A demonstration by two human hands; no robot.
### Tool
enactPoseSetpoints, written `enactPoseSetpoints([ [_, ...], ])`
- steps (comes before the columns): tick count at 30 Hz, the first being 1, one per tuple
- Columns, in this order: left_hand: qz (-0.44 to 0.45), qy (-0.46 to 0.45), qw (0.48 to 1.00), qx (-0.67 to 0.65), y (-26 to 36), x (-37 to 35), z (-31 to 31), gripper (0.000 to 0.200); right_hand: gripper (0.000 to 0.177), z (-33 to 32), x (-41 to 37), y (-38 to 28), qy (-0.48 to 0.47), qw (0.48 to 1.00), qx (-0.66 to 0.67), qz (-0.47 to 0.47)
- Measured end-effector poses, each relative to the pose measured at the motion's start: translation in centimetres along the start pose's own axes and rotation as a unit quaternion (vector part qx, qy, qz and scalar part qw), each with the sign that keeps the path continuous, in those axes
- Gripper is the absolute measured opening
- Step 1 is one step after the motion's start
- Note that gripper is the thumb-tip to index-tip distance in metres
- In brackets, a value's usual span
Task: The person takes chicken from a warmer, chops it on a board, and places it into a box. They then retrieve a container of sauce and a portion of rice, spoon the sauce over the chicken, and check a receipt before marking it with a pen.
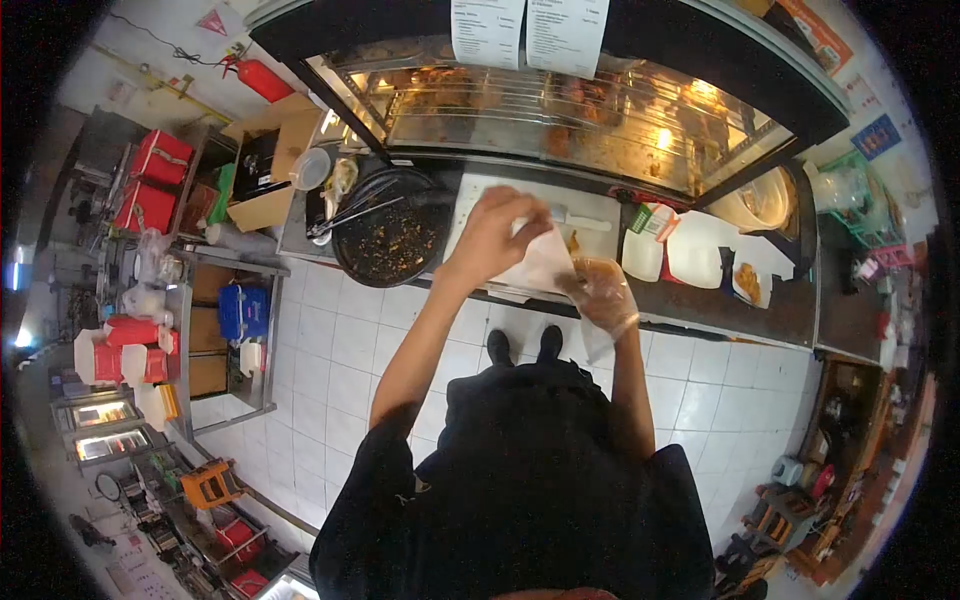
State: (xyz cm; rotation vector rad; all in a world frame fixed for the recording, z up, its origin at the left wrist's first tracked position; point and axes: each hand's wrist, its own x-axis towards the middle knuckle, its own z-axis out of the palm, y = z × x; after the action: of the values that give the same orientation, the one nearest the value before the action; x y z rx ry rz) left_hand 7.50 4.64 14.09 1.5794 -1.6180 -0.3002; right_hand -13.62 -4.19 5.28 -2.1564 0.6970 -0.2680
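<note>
White paper (537, 264), a sheet or a bag, I cannot tell which, is raised between the two hands, over a white cutting board (601, 242) on the desk (690, 303). Clock directions run from this paper, 12 being the top of the view.

At 10 o'clock the left hand (492, 235), bare, lies over the paper's upper edge, fingers curled toward the thumb; whether they pinch it I cannot tell. At 4 o'clock the right hand (603, 295), inside a clear plastic glove (622, 320), meets the paper's right side; its fingers are blurred, so I cannot tell how firmly they are closed.

At 2 o'clock, just beside the paper, a small brown piece of food (573, 241) shows on the board, with a white-handled knife (590, 222) beyond it. Between 9 and 10 o'clock sits a round black pan (425, 201) scattered with brown crumbs, metal tongs (372, 210) lying across it. Around 3 o'clock are open white boxes (695, 243) and, farther out, golden fried food (747, 281) in a white paper tray. A red, white and green packet (655, 220) stands between 2 and 3. At 12 o'clock, a lit glass display cabinet (560, 105) holds browned food on wire racks.
</note>
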Motion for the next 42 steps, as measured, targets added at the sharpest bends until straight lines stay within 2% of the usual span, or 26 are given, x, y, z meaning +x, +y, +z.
enactPoseSetpoints([
  [1,0.002,0.103,0.994,0.036,0.0,0.7,-0.1,0.024,0.031,0.4,0.8,0.4,0.007,0.983,-0.173,-0.058],
  [2,0.007,0.205,0.976,0.07,0.0,1.4,-0.1,0.031,0.031,0.8,1.0,0.7,0.013,0.983,-0.174,-0.06],
  [3,-0.033,0.272,0.962,0.025,-0.9,1.0,-0.2,0.047,0.029,1.2,0.8,1.1,0.062,0.996,0.067,-0.02],
  [4,-0.073,0.312,0.947,-0.028,-1.9,0.3,0.1,0.063,0.026,1.2,0.5,1.2,0.111,0.945,0.306,0.02],
  [5,-0.109,0.316,0.93,-0.154,-2.6,-0.6,1.4,0.068,0.021,0.8,0.3,0.6,0.104,0.899,0.424,0.043],
  [6,-0.147,0.311,0.897,-0.278,-3.3,-1.9,2.7,0.073,0.021,0.2,-0.1,-0.2,0.12,0.897,0.424,0.046],
  [7,-0.221,0.192,0.879,-0.377,-4.5,-3.7,4.3,0.068,0.018,-0.4,-0.6,-1.0,0.128,0.885,0.438,0.095],
  [8,-0.291,0.067,0.835,-0.462,-5.1,-5.1,5.5,0.064,0.016,-0.9,-1.0,-1.2,0.133,0.871,0.451,0.144],
  [9,-0.316,0.024,0.838,-0.445,-4.3,-5.3,6.5,0.051,0.014,0.2,-1.0,1.1,0.143,0.862,0.478,0.09],
  [10,-0.339,-0.02,0.838,-0.427,-3.6,-5.3,7.4,0.038,0.014,0.9,-1.2,2.3,0.156,0.86,0.477,0.095],
  [11,-0.336,-0.036,0.837,-0.43,-4.5,-5.9,8.6,0.038,0.014,1.3,-1.4,3.2,0.179,0.866,0.454,0.107],
  [13,-0.341,-0.001,0.863,-0.374,-7.7,-7.6,11.6,0.021,0.013,1.3,-2.7,4.1,0.197,0.866,0.439,0.134],
  [16,-0.309,-0.049,0.881,-0.356,-8.2,-7.6,13.6,0.019,0.012,1.8,-4.0,5.2,0.245,0.823,0.485,0.164],
  [21,-0.346,-0.04,0.856,-0.383,-5.1,-5.5,15.5,0.02,0.017,1.4,-4.6,9.4,0.265,0.782,0.52,0.216],
  [23,-0.351,-0.027,0.851,-0.388,-4.9,-5.0,16.8,0.02,0.019,0.0,-4.0,11.1,0.252,0.805,0.496,0.208],
  [26,-0.335,-0.06,0.875,-0.344,-6.0,-3.8,19.4,0.023,0.019,-3.2,-3.4,11.0,0.226,0.818,0.491,0.198],
  [28,-0.359,-0.038,0.893,-0.269,-5.6,-3.6,21.5,0.017,0.021,-3.9,-4.5,14.5,0.185,0.819,0.517,0.165],
  [29,-0.377,-0.009,0.863,-0.337,-5.0,-3.4,22.9,0.019,0.02,-4.9,-5.0,15.4,0.153,0.874,0.41,0.213],
  [30,-0.379,-0.008,0.862,-0.335,-5.1,-3.6,24.4,0.019,0.02,-5.8,-5.2,16.3,0.118,0.914,0.295,0.253],
  [32,-0.376,-0.02,0.874,-0.308,-5.8,-3.8,27.0,0.022,0.017,-6.8,-5.1,18.7,0.139,0.913,0.293,0.246],
  [34,-0.416,-0.027,0.861,-0.291,-6.1,-2.6,28.7,0.021,0.014,-8.1,-5.4,20.6,0.091,0.906,0.36,0.204],
  [35,-0.428,-0.026,0.837,-0.34,-6.3,-1.6,29.4,0.021,0.015,-8.6,-4.7,21.1,0.102,0.899,0.374,0.206],
  [36,-0.437,-0.021,0.81,-0.391,-6.4,-0.6,30.1,0.021,0.013,-9.8,-4.7,21.7,0.099,0.887,0.388,0.23],
  [39,-0.419,-0.025,0.823,-0.382,-5.9,3.4,31.1,0.021,0.011,-9.1,-3.9,26.5,0.144,0.818,0.498,0.249],
  [40,-0.421,-0.022,0.823,-0.382,-6.3,4.2,31.8,0.021,0.011,-9.6,-3.2,26.9,0.14,0.819,0.498,0.249],
  [42,-0.417,-0.02,0.828,-0.376,-7.8,5.1,33.9,0.02,0.01,-10.7,-2.0,27.2,0.164,0.885,0.375,0.22],
])
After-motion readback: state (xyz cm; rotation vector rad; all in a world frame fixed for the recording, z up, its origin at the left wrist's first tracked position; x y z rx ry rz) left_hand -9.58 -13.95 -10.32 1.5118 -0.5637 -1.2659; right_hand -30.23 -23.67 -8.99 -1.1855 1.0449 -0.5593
